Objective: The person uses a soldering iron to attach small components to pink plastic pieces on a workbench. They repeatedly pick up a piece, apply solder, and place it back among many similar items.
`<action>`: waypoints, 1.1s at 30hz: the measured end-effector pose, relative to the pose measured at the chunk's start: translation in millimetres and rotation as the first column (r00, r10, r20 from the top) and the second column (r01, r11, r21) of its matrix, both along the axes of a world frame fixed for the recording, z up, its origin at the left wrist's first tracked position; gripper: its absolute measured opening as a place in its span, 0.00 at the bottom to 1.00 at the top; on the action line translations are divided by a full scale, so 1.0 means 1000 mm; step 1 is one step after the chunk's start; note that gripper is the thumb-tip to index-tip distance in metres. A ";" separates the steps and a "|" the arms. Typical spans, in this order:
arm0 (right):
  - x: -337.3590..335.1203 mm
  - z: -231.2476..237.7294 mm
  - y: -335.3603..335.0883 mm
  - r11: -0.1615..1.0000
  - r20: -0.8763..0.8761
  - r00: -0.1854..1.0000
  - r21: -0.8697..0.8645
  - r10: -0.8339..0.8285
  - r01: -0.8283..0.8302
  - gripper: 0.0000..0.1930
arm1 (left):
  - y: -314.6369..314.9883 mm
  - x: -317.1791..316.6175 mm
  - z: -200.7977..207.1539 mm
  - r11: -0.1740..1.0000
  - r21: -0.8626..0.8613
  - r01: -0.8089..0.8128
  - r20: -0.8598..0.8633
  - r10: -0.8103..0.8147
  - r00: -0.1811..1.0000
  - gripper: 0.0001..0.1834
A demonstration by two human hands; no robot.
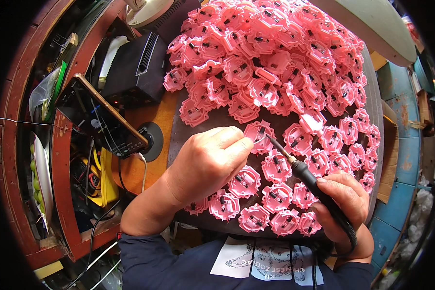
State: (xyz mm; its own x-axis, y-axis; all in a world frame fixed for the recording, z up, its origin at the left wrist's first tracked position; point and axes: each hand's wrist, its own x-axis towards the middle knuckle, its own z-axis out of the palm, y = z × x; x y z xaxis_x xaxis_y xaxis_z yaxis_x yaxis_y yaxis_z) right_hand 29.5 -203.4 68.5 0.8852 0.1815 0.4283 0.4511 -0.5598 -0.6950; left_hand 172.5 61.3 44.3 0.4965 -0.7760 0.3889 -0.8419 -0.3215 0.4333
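Observation:
My right hand (345, 200) is wrapped round the black handle of a soldering iron (305, 175). The iron's metal tip points up and left, at or just above a pink plastic casing (257, 131) with small dark and metal parts inside. Beside that casing, my left hand (210, 154) is closed in a pinch, its fingertips at the casing's lower left. What the pinch holds is too small to make out. Around both hands lie several more pink casings (277, 196), open side up, on a dark board (179, 145).
A large heap of pink casings (275, 38) covers the far part of the board. On the left, a phone (101, 118) leans on a stand, near a black box (135, 67) and cables. A pale lamp-like cover (372, 29) overhangs the far right. A cardboard box (389, 159) stands at right.

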 end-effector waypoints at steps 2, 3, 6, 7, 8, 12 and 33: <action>-0.001 0.000 0.000 1.000 -0.003 1.000 -0.003 -0.004 0.004 0.22 | -0.001 0.001 0.000 1.000 0.016 0.002 -0.002 -0.002 1.000 0.13; -0.001 0.000 0.000 1.000 -0.006 1.000 0.001 -0.004 0.004 0.21 | 0.000 0.001 0.000 1.000 0.026 -0.002 0.001 0.002 1.000 0.13; -0.002 -0.001 0.001 0.999 -0.010 1.000 0.032 -0.013 0.013 0.21 | 0.002 0.000 -0.001 1.000 -0.011 -0.005 0.005 0.005 1.000 0.13; -0.003 -0.001 0.001 0.999 -0.010 1.000 0.044 -0.018 0.019 0.21 | 0.002 -0.001 -0.001 0.999 -0.035 -0.003 0.005 0.004 1.000 0.13; -0.003 0.000 0.001 0.999 -0.001 1.000 0.039 -0.030 0.030 0.21 | 0.003 -0.002 -0.001 0.999 -0.049 -0.013 -0.011 0.012 1.000 0.13; -0.004 0.004 0.002 0.999 0.010 0.999 0.033 -0.041 0.040 0.21 | 0.009 -0.005 0.003 0.996 -0.074 -0.050 -0.041 0.047 0.998 0.12; 0.003 0.001 0.008 0.999 0.031 0.999 -0.008 0.040 -0.040 0.22 | 0.013 -0.004 0.002 1.000 -0.011 -0.021 -0.029 0.020 0.999 0.11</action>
